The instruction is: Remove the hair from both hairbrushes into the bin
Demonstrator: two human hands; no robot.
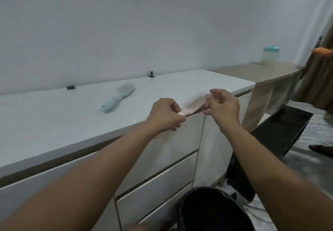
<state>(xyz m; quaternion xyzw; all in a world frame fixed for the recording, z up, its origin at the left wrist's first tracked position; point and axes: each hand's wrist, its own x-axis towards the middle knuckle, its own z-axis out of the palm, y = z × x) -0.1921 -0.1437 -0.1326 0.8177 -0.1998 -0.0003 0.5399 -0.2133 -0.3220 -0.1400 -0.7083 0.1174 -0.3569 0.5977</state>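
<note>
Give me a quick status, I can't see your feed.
Left hand shut on pink brush handle; right hand picking at its head. Blue brush lies untouched on counter. Bin below, nothing in the way.

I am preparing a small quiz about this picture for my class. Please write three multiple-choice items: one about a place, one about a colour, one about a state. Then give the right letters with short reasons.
1. Where does the blue hairbrush lie?
A. On the white counter
B. Inside the bin
C. On the floor

2. What colour is the bin below the hands?
A. White
B. Black
C. Orange

3. How is the pink hairbrush held?
A. It lies loose on the counter
B. The left hand has its handle and the right hand is at its head
C. The right hand alone holds it over the floor

Answers:
1 A, it rests flat on the counter top near the wall.
2 B, its rim and inside look black.
3 B, both hands have it in the air, above the counter edge.
</note>
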